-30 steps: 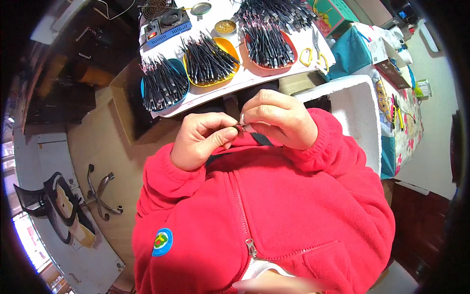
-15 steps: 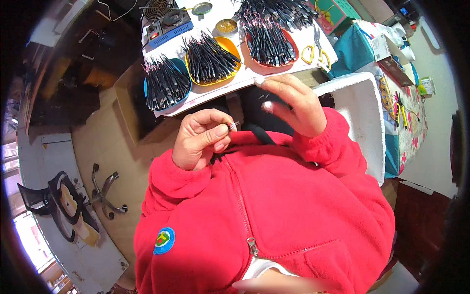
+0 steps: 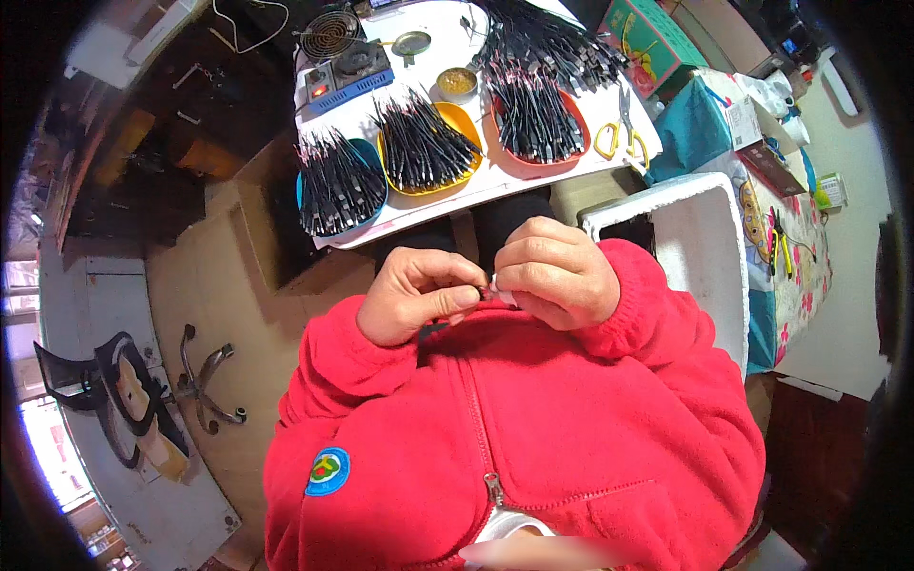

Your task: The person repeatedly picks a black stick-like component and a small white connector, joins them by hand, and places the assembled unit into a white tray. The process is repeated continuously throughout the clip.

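Watching the head cam feed here: both hands are up close to the chest, just above the collar of the red fleece jacket (image 3: 533, 447). My left hand (image 3: 419, 295) is curled with thumb and forefinger pinched on a small dark wire piece (image 3: 487, 294), and the right hand (image 3: 557, 271) is clenched around the other end of it, fingertips meeting the left ones right in the middle. The piece is mostly hidden by the fingers, so I can only make out a dark bit with a touch of red between the two pinches; a short black stub (image 3: 431, 331) also pokes out under the left hand. Past the hands is the white desk (image 3: 495, 186), and along its near edge sit three trays of black cable pieces: a blue tray (image 3: 307, 186) at the left corner, a yellow tray (image 3: 455, 116) in the middle, a red tray (image 3: 571, 157) to the right. Yellow-handled scissors (image 3: 624, 138) lie near the right edge, and a small brass-wool tin (image 3: 457, 82) and a blue soldering station (image 3: 345, 71) sit farther back. A white foam box (image 3: 700, 238) stands just beside the desk on the right.
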Demonstrator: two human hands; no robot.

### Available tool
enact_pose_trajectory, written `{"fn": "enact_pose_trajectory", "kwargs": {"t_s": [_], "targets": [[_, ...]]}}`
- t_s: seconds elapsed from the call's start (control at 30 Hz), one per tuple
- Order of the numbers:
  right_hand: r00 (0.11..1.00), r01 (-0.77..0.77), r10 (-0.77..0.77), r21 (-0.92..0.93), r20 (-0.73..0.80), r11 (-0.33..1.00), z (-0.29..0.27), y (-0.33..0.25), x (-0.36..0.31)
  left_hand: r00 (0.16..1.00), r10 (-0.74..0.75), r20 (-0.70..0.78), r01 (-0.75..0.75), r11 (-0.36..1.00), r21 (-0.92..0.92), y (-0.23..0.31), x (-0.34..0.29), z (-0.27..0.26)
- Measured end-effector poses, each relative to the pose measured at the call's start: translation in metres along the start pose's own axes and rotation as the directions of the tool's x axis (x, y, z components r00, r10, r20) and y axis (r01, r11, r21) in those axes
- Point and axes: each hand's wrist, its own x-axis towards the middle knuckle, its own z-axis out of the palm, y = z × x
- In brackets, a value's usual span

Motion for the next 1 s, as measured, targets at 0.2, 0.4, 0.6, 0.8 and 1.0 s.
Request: {"fn": "enact_pose_trajectory", "kwargs": {"t_s": [0.2,0.4,0.6,0.8,1.0], "targets": [[0.822,-0.568,0.467,0.51,0.325,0.646,-0.001,-0.011,-0.026,0.861,0.338,0.381,-0.501,0.434,0.749,0.006,0.002,0.01],[0.479,-0.537,0.564,0.733,0.673,-0.419,0.016,-0.015,-0.046,0.822,0.419,0.385,-0.549,0.405,0.732,-0.006,0.005,0.013],[0.837,-0.51,0.531,0.164,-0.131,0.844,0.01,-0.037,-0.044,0.973,0.216,-0.084,-0.2,0.965,0.168,-0.021,-0.014,0.022],[0.968,-0.008,-0.078,-0.338,-0.24,0.941,0.007,-0.043,-0.035,0.969,0.242,-0.047,-0.243,0.97,-0.011,-0.028,-0.016,0.036],[0.984,-0.129,0.093,-0.237,-0.155,0.963,0.003,-0.064,-0.033,0.975,0.218,-0.044,-0.21,0.968,0.138,-0.026,-0.024,0.046]]}}
